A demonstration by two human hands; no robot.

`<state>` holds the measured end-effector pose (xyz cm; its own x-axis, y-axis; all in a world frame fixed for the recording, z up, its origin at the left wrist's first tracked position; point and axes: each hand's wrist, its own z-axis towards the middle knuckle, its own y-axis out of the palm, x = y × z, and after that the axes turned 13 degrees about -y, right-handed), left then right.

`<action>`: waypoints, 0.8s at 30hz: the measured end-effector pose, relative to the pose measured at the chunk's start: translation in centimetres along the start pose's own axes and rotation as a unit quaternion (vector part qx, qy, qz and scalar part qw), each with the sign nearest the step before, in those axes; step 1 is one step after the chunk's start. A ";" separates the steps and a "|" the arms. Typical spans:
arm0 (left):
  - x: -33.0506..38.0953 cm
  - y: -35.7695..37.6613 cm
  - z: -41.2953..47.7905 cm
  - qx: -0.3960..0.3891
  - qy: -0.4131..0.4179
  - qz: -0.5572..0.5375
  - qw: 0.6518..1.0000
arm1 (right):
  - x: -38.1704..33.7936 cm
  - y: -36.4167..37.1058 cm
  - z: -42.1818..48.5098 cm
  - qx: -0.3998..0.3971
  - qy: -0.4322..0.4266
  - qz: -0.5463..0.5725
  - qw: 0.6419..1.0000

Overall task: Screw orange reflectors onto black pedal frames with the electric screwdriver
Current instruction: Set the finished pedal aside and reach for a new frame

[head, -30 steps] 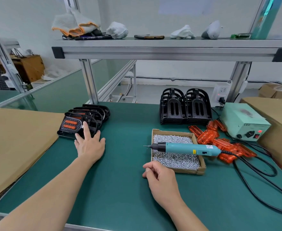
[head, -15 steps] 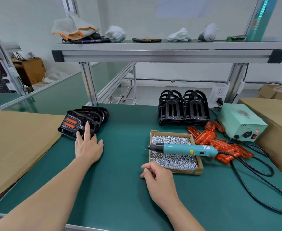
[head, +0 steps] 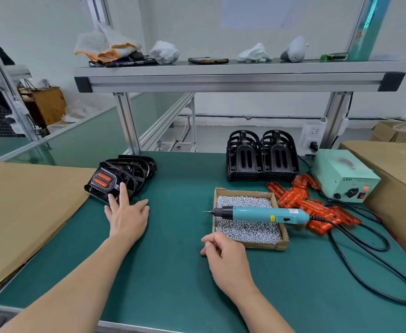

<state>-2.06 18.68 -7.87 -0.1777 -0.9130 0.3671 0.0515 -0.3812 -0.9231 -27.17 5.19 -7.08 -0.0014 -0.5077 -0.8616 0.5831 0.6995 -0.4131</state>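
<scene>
Teal screwdriver [head: 262, 214], bright orange reflectors [head: 316, 207], black pedal frames [head: 262, 156], silvery screws [head: 245, 222] in a brown cardboard tray [head: 284, 241], dark green mat [head: 173, 260], pale green box [head: 341, 174].

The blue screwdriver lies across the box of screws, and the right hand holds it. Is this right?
No. The head view shows the screwdriver across the box of screws, but the right hand rests on the mat in front, not holding it.

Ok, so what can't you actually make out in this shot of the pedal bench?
- Right hand: fingers curl under the palm, so the head view hides whether it pinches a screw.
- Leaning pedals behind the front one: overlap hides most of their faces.
- Electric screwdriver label: too small to read.
- Wall sheet: cut by the top edge, print blurred.
</scene>
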 end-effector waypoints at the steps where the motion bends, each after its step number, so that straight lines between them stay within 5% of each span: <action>1: 0.1 0.0 -0.4 0.008 0.007 -0.004 1.000 | 0.0 0.0 0.0 0.000 -0.002 -0.003 1.000; 6: 0.8 0.3 -3.5 0.038 0.058 0.003 0.998 | -0.1 0.0 0.1 0.000 -0.007 -0.016 1.000; 14: 4.1 1.3 -10.6 -0.056 0.122 0.076 0.988 | -0.4 -0.1 0.0 0.014 -0.012 -0.013 1.000; 24: 4.7 1.4 -13.1 -0.045 0.130 0.105 0.985 | -1.7 -1.2 0.4 0.077 -0.040 0.069 0.994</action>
<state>-15.70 15.73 -8.91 -0.4185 -0.8981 0.1355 0.0287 -0.1622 -0.9863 -27.51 5.03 -4.96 0.1475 -0.4554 -0.8780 0.6901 0.6833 -0.2384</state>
